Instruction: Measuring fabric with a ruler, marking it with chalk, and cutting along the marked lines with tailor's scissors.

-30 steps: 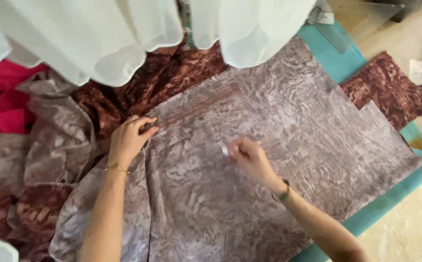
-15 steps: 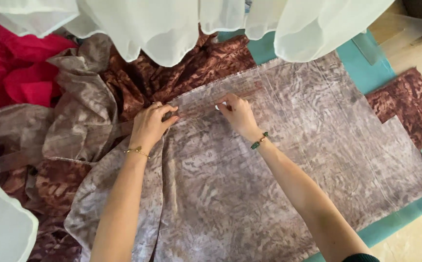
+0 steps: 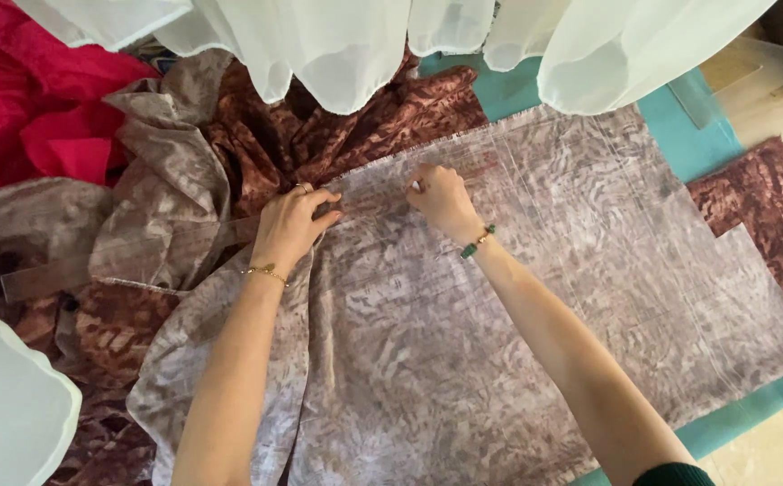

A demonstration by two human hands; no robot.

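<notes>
**Both hands at the ruler on the fabric's upper edge**

The left hand [image 3: 290,225] lay flat with fingers pressed together on a clear ruler [image 3: 130,256], pinning it to the fabric [image 3: 517,297]. The right hand [image 3: 441,193] sat just beside it, fingertips pinched on something small and pale against the cloth; what it was could not be told. A gold bracelet [image 3: 265,270] circled the left wrist, a green beaded one [image 3: 477,241] the right.

The ruler was a long, see-through strip, hard to make out over the print. Its long axis ran from the lower left, over the crumpled cloth, up and to the right under the left hand, along the fabric's upper edge.

The fabric was a mauve-grey piece with a mottled, feathery print, spread mostly flat on a teal mat [image 3: 697,135], with a stepped cut at its right edge. Brown printed cloth [image 3: 337,135] lay bunched above and to the left, red cloth [image 3: 40,117] at far left, and white sheer drapes [image 3: 337,45] hung across the top.

Compared with half a second earlier, both hands kept much the same places; a second earlier, the right hand was lower and farther right, in the middle of the fabric.
</notes>
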